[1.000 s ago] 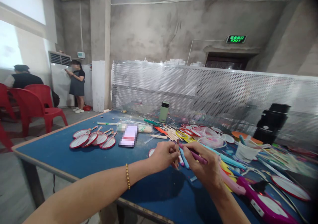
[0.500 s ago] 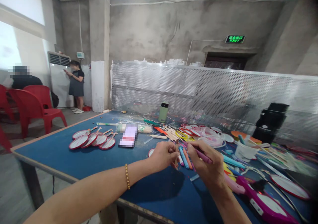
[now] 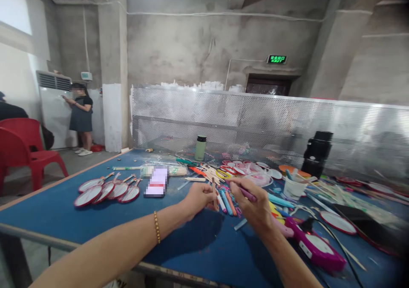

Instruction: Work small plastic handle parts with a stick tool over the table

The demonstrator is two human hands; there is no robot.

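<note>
My left hand (image 3: 198,199) pinches a small flat wooden stick (image 3: 214,189), held upright above the blue table. My right hand (image 3: 255,200) is closed round a purple pen-like tool (image 3: 248,194), its front end pointing left toward the stick; whether the two touch I cannot tell. Behind and below the hands lie several coloured pens (image 3: 227,203) in blue, orange and white. Loose wooden sticks (image 3: 211,171) and yellow-handled scissors (image 3: 222,174) are beyond them.
Red-rimmed round paddles (image 3: 89,196) and a phone (image 3: 156,182) lie left. A green bottle (image 3: 200,148) stands at the back. To the right are a white cup (image 3: 294,189) of tools and a magenta device (image 3: 315,247) with a cable. A person (image 3: 82,115) stands far left.
The camera view has turned slightly right and up, so the scene shifts left. Both hands keep their holds, the stick in the left and the purple tool in the right.
</note>
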